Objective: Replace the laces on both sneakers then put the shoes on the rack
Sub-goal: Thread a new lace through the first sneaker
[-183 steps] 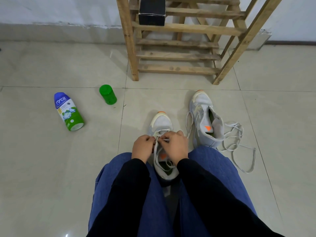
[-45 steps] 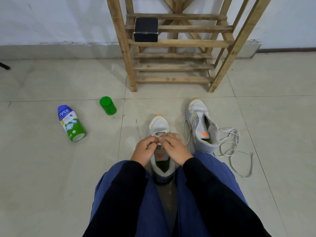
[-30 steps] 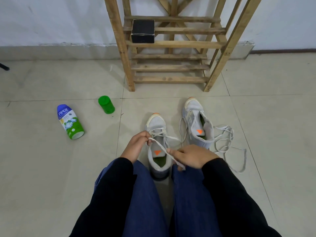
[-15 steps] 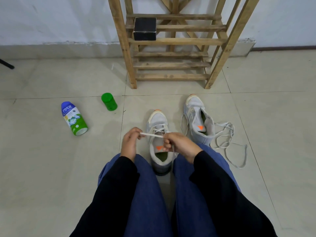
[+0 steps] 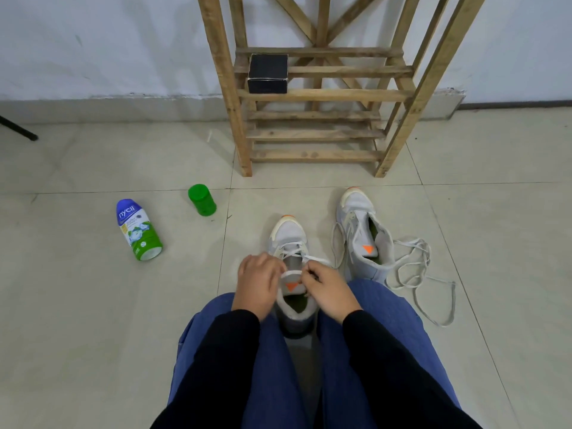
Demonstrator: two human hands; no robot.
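Note:
A light grey sneaker (image 5: 288, 235) with an orange toe tip stands on the floor between my knees, toe pointing away. A white lace (image 5: 291, 274) crosses its tongue. My left hand (image 5: 258, 281) sits at the shoe's left side with fingers curled on the lace. My right hand (image 5: 326, 289) pinches the lace at the right side. The second sneaker (image 5: 360, 230) stands to the right, its white lace (image 5: 414, 270) trailing loose over the floor. The wooden rack (image 5: 315, 97) stands ahead against the wall.
A black box (image 5: 267, 74) sits on a rack shelf. A green cap (image 5: 201, 200) stands on the tiles at left, with a blue and green bottle (image 5: 137, 230) lying further left. A black leg (image 5: 17, 130) of something pokes in at far left.
Both hands have closed in on the shoe's tongue after the right hand drew the lace out sideways. More of the lace now crosses the eyelets than six seconds ago.

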